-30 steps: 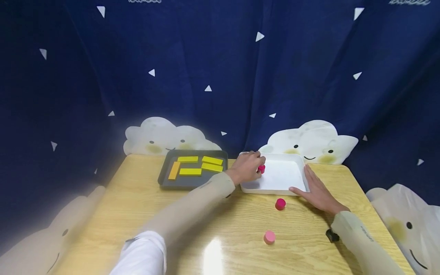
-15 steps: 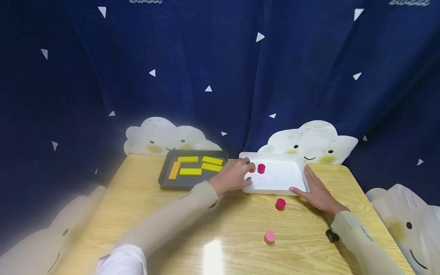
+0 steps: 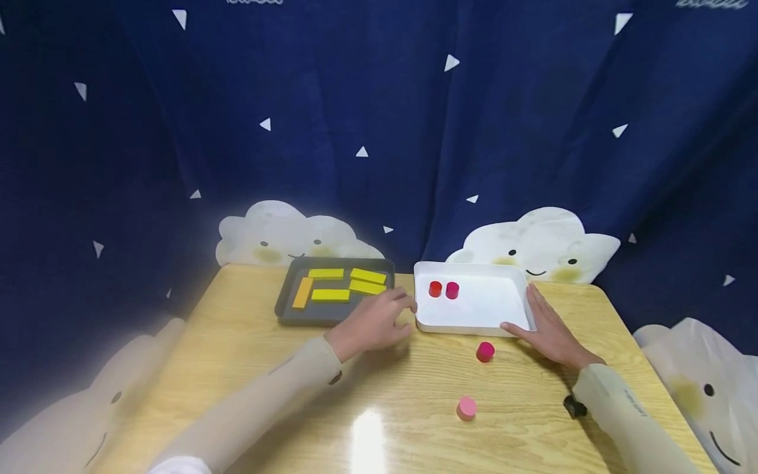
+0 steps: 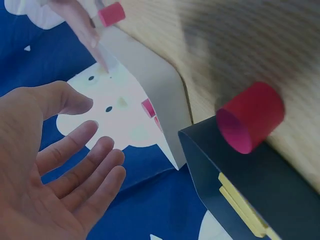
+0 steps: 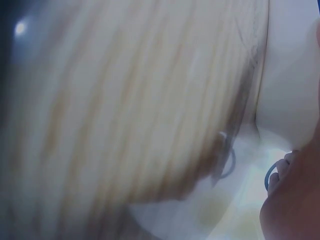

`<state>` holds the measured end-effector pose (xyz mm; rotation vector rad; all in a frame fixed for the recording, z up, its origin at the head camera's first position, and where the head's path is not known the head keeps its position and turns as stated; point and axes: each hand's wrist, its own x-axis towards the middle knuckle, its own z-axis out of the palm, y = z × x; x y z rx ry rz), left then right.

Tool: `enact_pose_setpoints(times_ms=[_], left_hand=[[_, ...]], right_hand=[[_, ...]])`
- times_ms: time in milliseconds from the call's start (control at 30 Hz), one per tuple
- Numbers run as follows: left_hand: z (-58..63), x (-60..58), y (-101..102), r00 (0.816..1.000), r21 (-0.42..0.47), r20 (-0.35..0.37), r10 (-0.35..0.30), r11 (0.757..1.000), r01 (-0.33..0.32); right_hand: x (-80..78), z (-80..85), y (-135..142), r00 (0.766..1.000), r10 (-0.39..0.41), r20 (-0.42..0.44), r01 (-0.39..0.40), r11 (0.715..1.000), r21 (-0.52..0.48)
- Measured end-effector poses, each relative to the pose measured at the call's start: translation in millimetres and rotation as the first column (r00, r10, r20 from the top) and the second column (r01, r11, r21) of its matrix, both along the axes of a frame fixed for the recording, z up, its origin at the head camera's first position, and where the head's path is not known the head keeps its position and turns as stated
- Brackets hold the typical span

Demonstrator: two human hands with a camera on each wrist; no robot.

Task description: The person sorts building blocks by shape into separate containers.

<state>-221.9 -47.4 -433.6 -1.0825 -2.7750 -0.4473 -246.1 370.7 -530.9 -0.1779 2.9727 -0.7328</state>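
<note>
My left hand point(image 3: 373, 320) hovers between the two trays with its fingers loosely bent and nothing in them. In the left wrist view, a red cylinder block point(image 4: 252, 117) stands beside the dark tray, hidden by my left hand and arm in the head view. Inside the white tray point(image 3: 485, 316) are an orange-red cylinder point(image 3: 435, 289) and a crimson cylinder point(image 3: 453, 290), side by side at the left. My right hand point(image 3: 551, 329) rests against the right end of that tray, fingers straight and thumb along the front rim.
A dark grey tray point(image 3: 287, 318) at the left holds several yellow planks point(image 3: 330, 295) and an orange plank point(image 3: 303, 293). On the wooden table point(image 3: 403, 434), a crimson cylinder point(image 3: 485, 352) and a pink cylinder point(image 3: 466, 409) stand in front of the white tray. Behind hangs a blue curtain point(image 3: 326, 131).
My left hand has let go of the orange-red cylinder and drawn back leftward out of the white tray. Earlier it was at the crimson cylinder there. My right hand has stayed put.
</note>
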Motion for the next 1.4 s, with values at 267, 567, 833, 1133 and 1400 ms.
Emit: enact_pose_setpoints(times_ms=[267, 567, 833, 1133, 1400], left_hand=[[-4.3, 14.0, -21.5, 0.999, 0.029, 0.031, 0.014, 0.999, -0.015], [-13.3, 20.5, -41.8, 1.0, 0.052, 0.023, -0.005, 0.999, 0.003], [-25.6, 23.2, -52.5, 0.999, 0.049, 0.004, 0.035, 0.998, -0.035], [-42.2, 23.4, -56.6, 1.0, 0.022, -0.025, 0.015, 1.0, -0.015], [-43.9, 18.6, -53.2, 1.0, -0.009, -0.015, -0.018, 1.0, 0.018]], right_hand=[[-0.4, 4.0, -0.3, 1.0, -0.002, 0.011, 0.002, 1.0, 0.011], [-4.3, 6.0, 1.7, 1.0, 0.001, 0.005, -0.001, 1.0, 0.021], [-4.7, 4.8, 1.2, 1.0, 0.004, 0.003, -0.004, 1.0, 0.027], [-1.6, 4.2, 1.6, 1.0, 0.001, 0.003, -0.001, 1.0, 0.023], [1.1, 2.9, 0.8, 1.0, 0.004, 0.003, -0.004, 1.0, 0.01]])
